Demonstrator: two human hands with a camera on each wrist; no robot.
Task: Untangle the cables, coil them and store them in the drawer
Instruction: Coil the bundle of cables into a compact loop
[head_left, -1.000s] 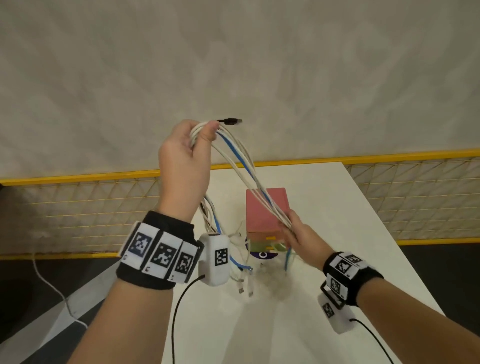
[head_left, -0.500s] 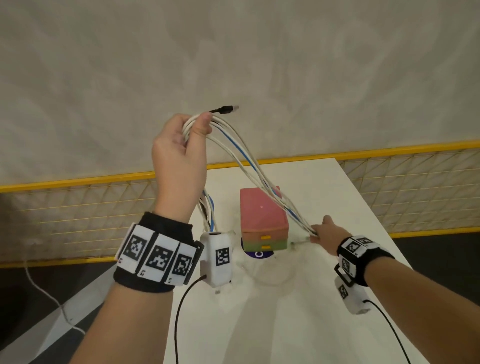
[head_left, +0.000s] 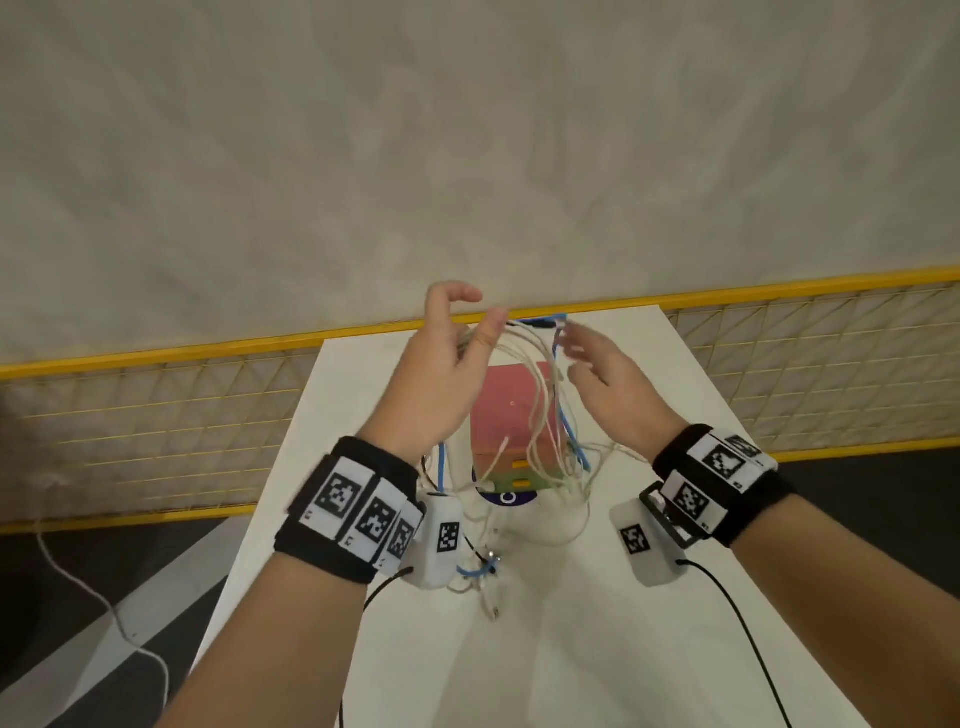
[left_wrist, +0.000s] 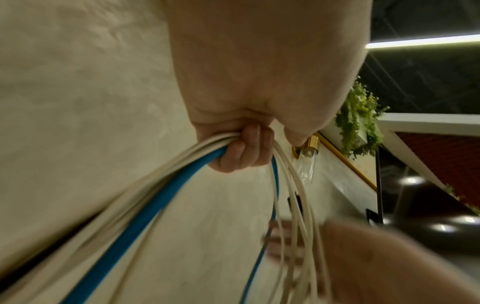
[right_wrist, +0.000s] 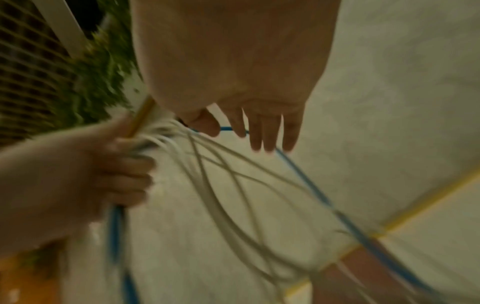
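Observation:
My left hand (head_left: 441, 374) is raised over the white table (head_left: 649, 623) and grips a bundle of white cables (head_left: 540, 410) with a blue cable (head_left: 569, 431). In the left wrist view its curled fingers (left_wrist: 239, 152) close round the bundle (left_wrist: 161, 197). Loose loops hang from it in front of a small drawer box (head_left: 511, 410) with a pink top. My right hand (head_left: 602, 384) is close beside the left at the top of the loops, fingers (right_wrist: 262, 133) straight, the blue cable (right_wrist: 306, 181) running just behind them. Several plug ends (head_left: 488, 571) lie on the table.
The table is narrow, with its left edge (head_left: 270, 493) and right edge close to my arms. A yellow-framed mesh fence (head_left: 156, 415) runs behind it below a plain wall. A white cord (head_left: 104, 597) trails over the dark floor at the left.
My left hand came down and toward the middle with the bundle. My right hand let go of the cables low on the right and rose beside the left; the loops now hang slack.

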